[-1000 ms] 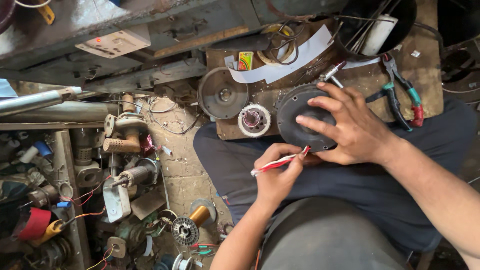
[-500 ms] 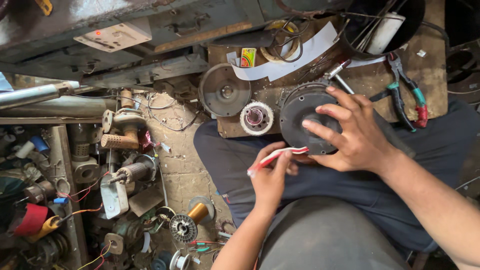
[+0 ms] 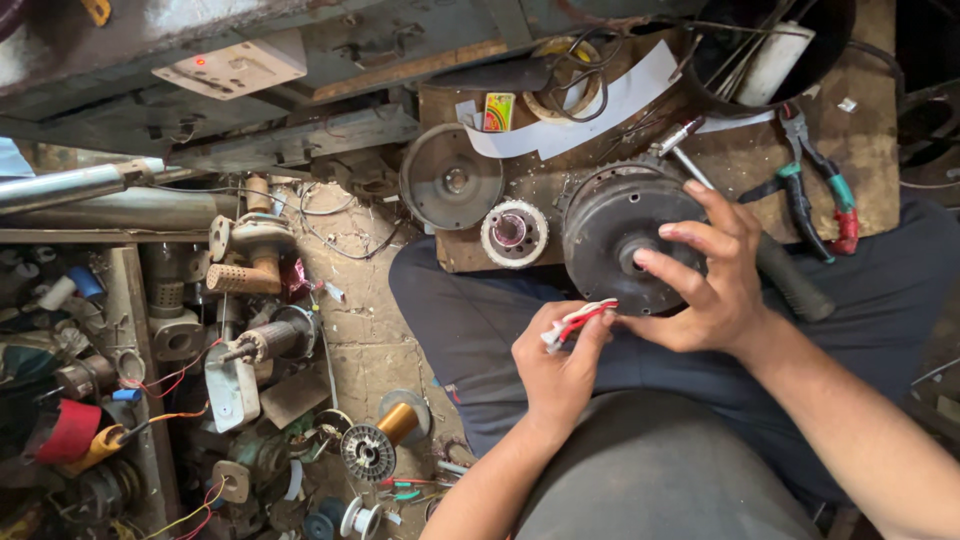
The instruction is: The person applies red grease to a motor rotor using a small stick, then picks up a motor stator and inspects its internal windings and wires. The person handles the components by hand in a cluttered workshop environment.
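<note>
Left hand [image 3: 556, 365] pinching red-white wires [image 3: 578, 320]; right hand [image 3: 712, 275] spread, half-hiding motor housing [image 3: 610, 225].

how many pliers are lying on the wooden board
2. Both lie at the board's right end: green-handled pliers and red-and-green-handled pliers beside them, beyond the right hand. Others may be hidden in the clutter.

Dull, grimy metal motor housing [image 3: 628, 235] on rough wooden board [image 3: 870, 180].
</note>
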